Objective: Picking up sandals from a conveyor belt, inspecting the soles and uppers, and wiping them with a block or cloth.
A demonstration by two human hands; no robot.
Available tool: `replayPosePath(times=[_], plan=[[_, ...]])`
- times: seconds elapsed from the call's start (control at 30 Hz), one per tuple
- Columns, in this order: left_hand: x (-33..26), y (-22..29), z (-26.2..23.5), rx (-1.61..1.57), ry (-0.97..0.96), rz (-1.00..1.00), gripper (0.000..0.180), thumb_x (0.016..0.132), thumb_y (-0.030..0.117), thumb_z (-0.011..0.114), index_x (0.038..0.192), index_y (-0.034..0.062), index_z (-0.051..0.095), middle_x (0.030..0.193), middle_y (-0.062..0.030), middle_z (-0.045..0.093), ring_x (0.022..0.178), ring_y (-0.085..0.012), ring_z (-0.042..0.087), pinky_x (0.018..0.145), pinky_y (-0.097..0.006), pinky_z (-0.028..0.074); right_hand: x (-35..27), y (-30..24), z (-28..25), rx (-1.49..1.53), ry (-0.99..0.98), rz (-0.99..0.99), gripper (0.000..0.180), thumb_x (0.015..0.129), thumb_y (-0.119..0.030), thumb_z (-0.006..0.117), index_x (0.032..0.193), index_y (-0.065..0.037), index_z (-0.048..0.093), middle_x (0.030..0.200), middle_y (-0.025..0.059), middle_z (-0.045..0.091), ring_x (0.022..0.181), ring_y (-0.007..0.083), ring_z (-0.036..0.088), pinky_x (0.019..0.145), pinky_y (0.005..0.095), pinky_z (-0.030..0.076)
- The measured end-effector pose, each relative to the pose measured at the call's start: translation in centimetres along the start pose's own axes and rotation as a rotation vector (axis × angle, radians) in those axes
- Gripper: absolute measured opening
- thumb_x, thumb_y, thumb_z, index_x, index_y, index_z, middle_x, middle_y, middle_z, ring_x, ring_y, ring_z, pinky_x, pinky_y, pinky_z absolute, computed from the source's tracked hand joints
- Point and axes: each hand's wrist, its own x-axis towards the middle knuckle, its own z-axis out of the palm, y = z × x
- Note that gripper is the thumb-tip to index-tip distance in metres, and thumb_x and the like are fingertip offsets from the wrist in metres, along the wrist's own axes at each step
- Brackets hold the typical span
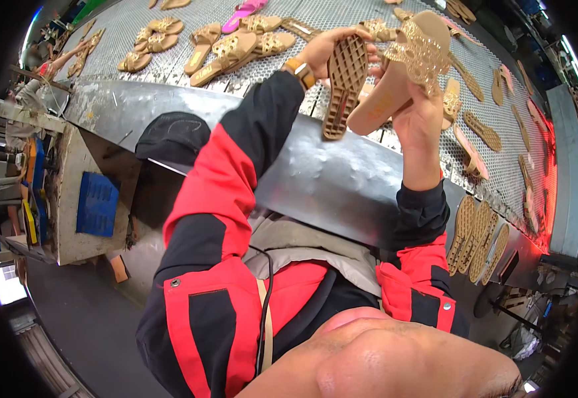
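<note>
- Two pieces, upper centre of frame: brown lattice-tread sole (346,76), glittery gold-strapped tan sandal (383,106).
- Left hand (321,51) curled round sole's upper end; right hand (419,119) partly closed, gripping sandal's side.
- Likely light, bendy; glitter may scuff, so hold footbed edges.
- Around: grey mesh surface (113,34).

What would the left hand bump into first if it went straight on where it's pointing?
The left hand would likely meet the gold sandal in the right hand, though depth is unclear.

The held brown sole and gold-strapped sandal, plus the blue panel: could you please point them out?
Brown sole (346,85), head view: tread's middle.
Gold-strapped sandal (423,63), head view: strap.
Blue panel (98,203), head view: middle.
</note>
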Motion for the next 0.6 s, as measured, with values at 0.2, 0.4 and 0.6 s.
replayPosePath(times=[0.2, 0.4, 0.6], plan=[[-2.0, -5.6, -0.8, -0.464, -0.302, 0.011, 0.06, 0.111, 0.048, 0.029, 0.13, 0.0013, 0.061, 0.119, -0.0202, 0.071, 0.107, -0.0366, 0.07, 0.096, -0.052, 0.059, -0.4, 0.0, -1.2, -0.061, 0.008, 0.088, 0.044, 0.101, 0.002, 0.055, 0.145, 0.003, 0.048, 0.128, 0.0254, 0.067, 0.102, 0.0406, 0.073, 0.092, 0.0516, 0.061], [-4.5, -7.5, -2.0, -0.309, 0.359, 0.189, 0.054, 0.11, 0.042, 0.03, 0.131, 0.003, 0.06, 0.123, -0.0181, 0.071, 0.108, -0.0325, 0.071, 0.096, -0.05, 0.059, -0.6, 3.2, -2.0, -0.136, 0.03, 0.333, 0.038, 0.096, 0.001, 0.066, 0.133, 0.004, 0.057, 0.108, 0.0148, 0.074, 0.083, 0.0247, 0.075, 0.07, 0.0379, 0.065], [-8.1, -6.7, -0.3, -0.308, 0.449, 0.38, 0.052, 0.109, 0.034, 0.03, 0.126, -0.0022, 0.063, 0.121, -0.0179, 0.072, 0.111, -0.0327, 0.07, 0.099, -0.046, 0.057, -1.9, 5.9, -0.6, -0.422, 0.066, 0.585, 0.029, 0.093, 0.002, 0.066, 0.122, 0.006, 0.064, 0.1, 0.0141, 0.074, 0.079, 0.0243, 0.076, 0.062, 0.0357, 0.064]])
